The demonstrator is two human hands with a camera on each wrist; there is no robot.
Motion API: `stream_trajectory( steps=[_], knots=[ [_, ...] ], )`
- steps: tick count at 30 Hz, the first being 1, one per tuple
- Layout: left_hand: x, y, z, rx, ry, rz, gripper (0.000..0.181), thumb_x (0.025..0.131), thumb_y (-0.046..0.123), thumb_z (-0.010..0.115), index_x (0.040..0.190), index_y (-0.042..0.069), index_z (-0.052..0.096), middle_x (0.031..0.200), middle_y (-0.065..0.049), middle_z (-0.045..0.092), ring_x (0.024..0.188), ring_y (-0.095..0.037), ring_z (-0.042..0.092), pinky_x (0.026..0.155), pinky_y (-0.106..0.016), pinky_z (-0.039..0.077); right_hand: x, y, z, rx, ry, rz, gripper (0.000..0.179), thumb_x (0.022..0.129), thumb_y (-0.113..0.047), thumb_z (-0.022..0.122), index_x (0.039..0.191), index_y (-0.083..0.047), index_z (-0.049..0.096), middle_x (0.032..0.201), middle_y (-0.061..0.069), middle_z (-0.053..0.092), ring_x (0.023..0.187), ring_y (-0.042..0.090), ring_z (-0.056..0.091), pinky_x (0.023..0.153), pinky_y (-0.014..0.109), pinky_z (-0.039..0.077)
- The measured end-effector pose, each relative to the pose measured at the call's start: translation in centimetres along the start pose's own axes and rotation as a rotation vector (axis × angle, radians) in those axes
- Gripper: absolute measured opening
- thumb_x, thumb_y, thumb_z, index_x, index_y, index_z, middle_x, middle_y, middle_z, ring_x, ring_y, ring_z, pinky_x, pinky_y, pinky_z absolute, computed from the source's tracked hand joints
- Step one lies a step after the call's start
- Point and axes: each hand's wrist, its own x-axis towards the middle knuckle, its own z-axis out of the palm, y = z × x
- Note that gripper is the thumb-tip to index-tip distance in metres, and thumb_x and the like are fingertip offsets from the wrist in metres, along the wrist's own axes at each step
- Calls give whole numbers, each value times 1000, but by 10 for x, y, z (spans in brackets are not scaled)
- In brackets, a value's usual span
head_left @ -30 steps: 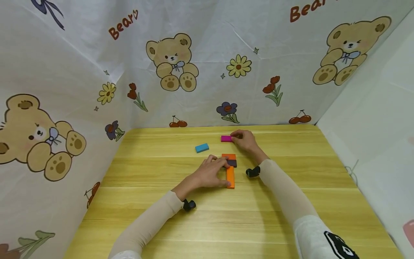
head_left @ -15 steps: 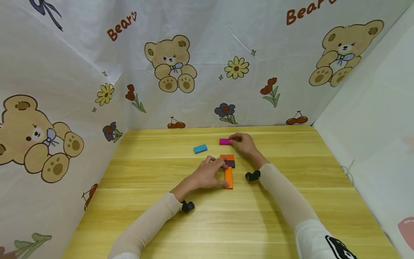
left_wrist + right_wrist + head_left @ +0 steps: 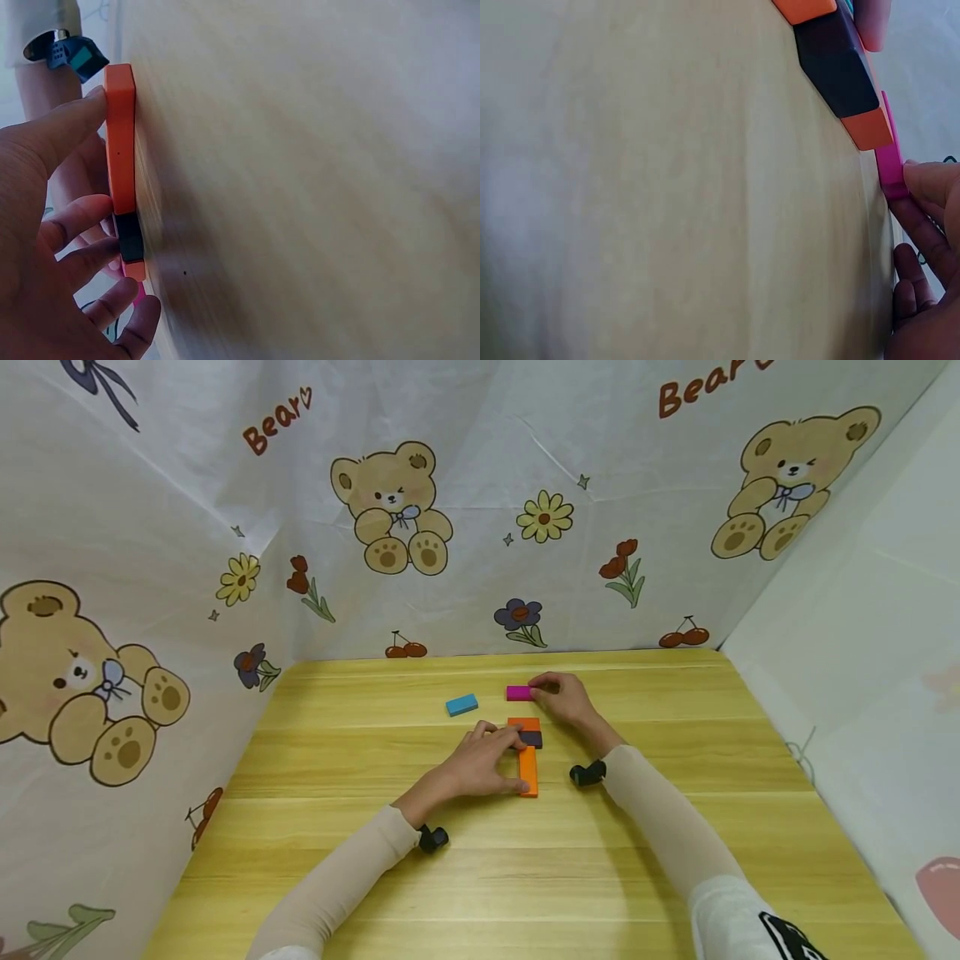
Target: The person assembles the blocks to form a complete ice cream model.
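My left hand [image 3: 480, 766] rests along the left side of a row of flat blocks. Its thumb touches the long orange block [image 3: 528, 771] near the near end. Other fingertips reach the dark block [image 3: 129, 236] and the orange block's side, as the left wrist view shows. Beyond the dark piece lies another orange block [image 3: 523, 724], partly hidden by it. My right hand [image 3: 566, 700] pinches a magenta block [image 3: 518, 693] by its right end, between thumb and finger. In the right wrist view the magenta block [image 3: 889, 171] stands just past the far orange piece.
A blue block [image 3: 462, 704] lies to the left of the magenta one on the wooden tabletop [image 3: 360, 752]. Behind the table's far edge hangs a white cloth [image 3: 480, 468] printed with bears. Each wrist carries a small black camera.
The right hand has brought the magenta block a little nearer to the far orange block. My left hand keeps its place on the row. The head view has shifted slightly.
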Motion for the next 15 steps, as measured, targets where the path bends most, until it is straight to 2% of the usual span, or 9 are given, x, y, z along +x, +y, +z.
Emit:
stream_trajectory(
  steps=[8, 15],
  knots=[
    [1, -1, 1, -7, 5, 4, 71, 88, 66, 80, 146, 31, 57, 149, 14, 65, 141, -26, 39, 113, -45, 38, -6, -2, -3, 14, -19, 27, 25, 106, -27, 70, 124, -11, 78, 128, 13, 77, 125, 33, 66, 115, 51, 49],
    [0, 0, 0, -7, 0, 4, 71, 88, 66, 81, 145, 30, 57, 146, 13, 66, 139, -26, 40, 113, -45, 38, -10, 0, -1, 24, -29, 6, 24, 106, -25, 70, 123, -11, 78, 126, 13, 78, 121, 32, 68, 112, 50, 51]
  ],
)
